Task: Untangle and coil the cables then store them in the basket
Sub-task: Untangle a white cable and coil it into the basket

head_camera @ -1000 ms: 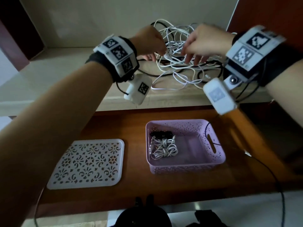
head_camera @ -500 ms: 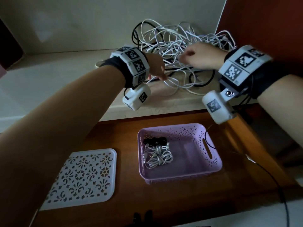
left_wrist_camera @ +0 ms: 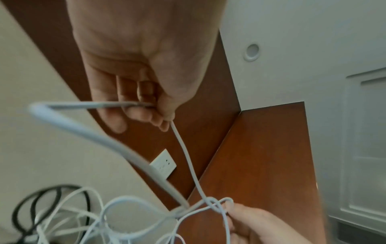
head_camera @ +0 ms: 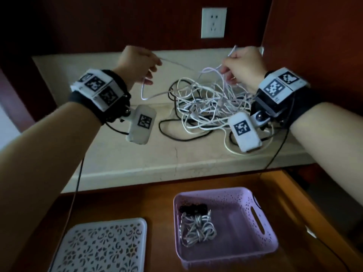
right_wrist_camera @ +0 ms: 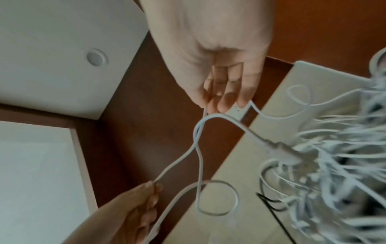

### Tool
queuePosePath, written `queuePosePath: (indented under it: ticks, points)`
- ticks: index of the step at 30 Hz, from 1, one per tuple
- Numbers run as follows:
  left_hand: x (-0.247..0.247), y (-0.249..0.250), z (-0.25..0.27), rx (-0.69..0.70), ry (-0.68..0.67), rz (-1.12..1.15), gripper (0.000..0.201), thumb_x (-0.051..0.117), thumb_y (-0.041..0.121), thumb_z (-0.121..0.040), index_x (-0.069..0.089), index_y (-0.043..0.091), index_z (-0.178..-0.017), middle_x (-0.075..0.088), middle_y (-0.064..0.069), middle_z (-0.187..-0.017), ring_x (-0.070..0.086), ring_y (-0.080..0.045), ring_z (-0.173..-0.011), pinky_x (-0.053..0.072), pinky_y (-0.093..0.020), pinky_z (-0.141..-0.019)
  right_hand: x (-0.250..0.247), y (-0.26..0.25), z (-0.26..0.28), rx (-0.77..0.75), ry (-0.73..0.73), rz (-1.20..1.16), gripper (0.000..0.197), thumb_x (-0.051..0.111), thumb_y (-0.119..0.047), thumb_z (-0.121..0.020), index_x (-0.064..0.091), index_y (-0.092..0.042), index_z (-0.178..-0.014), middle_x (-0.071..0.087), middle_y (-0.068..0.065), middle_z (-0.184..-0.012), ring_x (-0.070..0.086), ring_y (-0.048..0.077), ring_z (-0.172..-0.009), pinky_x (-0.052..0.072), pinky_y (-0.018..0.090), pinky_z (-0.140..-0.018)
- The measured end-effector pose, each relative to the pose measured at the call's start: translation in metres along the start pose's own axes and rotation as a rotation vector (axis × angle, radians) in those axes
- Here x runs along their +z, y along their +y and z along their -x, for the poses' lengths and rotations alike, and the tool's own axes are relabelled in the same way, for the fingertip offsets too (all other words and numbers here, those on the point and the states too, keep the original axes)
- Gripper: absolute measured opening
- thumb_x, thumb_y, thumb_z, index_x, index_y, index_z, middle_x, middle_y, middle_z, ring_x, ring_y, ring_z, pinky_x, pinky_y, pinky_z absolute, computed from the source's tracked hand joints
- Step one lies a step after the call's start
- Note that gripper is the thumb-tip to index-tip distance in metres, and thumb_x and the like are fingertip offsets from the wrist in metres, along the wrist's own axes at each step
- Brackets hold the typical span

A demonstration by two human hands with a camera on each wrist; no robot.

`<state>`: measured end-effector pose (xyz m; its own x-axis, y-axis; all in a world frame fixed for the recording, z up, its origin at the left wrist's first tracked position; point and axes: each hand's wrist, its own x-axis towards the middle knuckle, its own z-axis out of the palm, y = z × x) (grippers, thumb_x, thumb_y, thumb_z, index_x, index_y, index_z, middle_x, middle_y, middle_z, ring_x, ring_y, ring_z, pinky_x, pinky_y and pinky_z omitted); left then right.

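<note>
While raised, left hand (head_camera: 135, 62), right hand (head_camera: 243, 64) pinch white cable (head_camera: 172, 64).

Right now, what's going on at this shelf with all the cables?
A person is working a white cable loose from the tangled pile of cables on the pale shelf. The left hand pinches one stretch of it and the right hand pinches another, both raised above the pile. Below, the purple basket on the wooden surface already holds a coiled white cable and a black one. A white patterned lid lies beside the basket.
</note>
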<state>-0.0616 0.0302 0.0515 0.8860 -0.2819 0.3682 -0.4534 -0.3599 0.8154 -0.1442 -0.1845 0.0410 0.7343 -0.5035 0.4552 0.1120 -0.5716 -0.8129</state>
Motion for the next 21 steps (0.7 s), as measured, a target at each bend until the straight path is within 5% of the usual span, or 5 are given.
queuePosePath:
  ticks: [4, 8, 13, 17, 21]
  points:
    - [-0.055, 0.005, 0.003, 0.018, 0.203, 0.124, 0.029, 0.052, 0.016, -0.094, 0.06, 0.02, -0.067, 0.04, 0.001, -0.06, 0.032, -0.005, -0.044, 0.028, -0.017, -0.04, 0.016, -0.056, -0.01, -0.159, -0.03, 0.23, 0.03, 0.06, -0.023, -0.083, 0.056, -0.017, -0.054, 0.059, -0.005, -0.05, 0.049, 0.002, -0.035, 0.042, 0.016, -0.042]
    - [-0.104, 0.013, 0.011, -0.01, 0.307, 0.229, 0.027, 0.056, 0.017, -0.092, 0.062, 0.016, -0.066, 0.035, 0.0, -0.059, 0.03, -0.005, -0.041, 0.023, -0.017, -0.04, 0.051, -0.093, -0.005, -0.355, -0.024, 0.305, 0.014, 0.059, -0.029, -0.085, 0.061, -0.02, -0.075, 0.065, -0.002, -0.077, 0.062, 0.013, -0.076, 0.048, 0.026, -0.072]
    - [-0.138, 0.023, 0.026, 0.056, 0.329, 0.233, 0.028, 0.057, 0.016, -0.091, 0.061, 0.017, -0.064, 0.037, 0.004, -0.056, 0.029, -0.002, -0.039, 0.021, -0.015, -0.04, 0.111, -0.131, 0.019, -0.421, -0.548, 0.163, 0.042, 0.049, -0.043, -0.093, 0.055, -0.022, -0.129, 0.054, -0.001, -0.133, 0.048, 0.013, -0.123, 0.035, 0.021, -0.094]
    - [-0.159, 0.027, 0.04, 0.087, 0.36, 0.124, 0.027, 0.055, 0.018, -0.092, 0.06, 0.022, -0.066, 0.043, 0.016, -0.038, 0.035, 0.0, -0.04, 0.027, -0.011, -0.043, 0.133, -0.157, 0.041, -0.478, -0.699, -0.016, 0.028, 0.047, -0.026, -0.097, 0.062, -0.018, -0.075, 0.067, -0.003, -0.089, 0.055, 0.009, -0.082, 0.038, 0.022, -0.079]
    - [-0.206, 0.023, 0.048, 0.089, 0.574, 0.127, 0.028, 0.057, 0.015, -0.089, 0.058, 0.025, -0.063, 0.049, 0.014, -0.052, 0.041, 0.003, -0.046, 0.034, -0.013, -0.051, 0.129, -0.148, 0.03, -0.395, -0.808, -0.049, 0.028, 0.046, -0.015, -0.097, 0.053, -0.014, -0.07, 0.039, -0.006, -0.045, 0.037, 0.004, -0.036, 0.05, 0.029, -0.058]
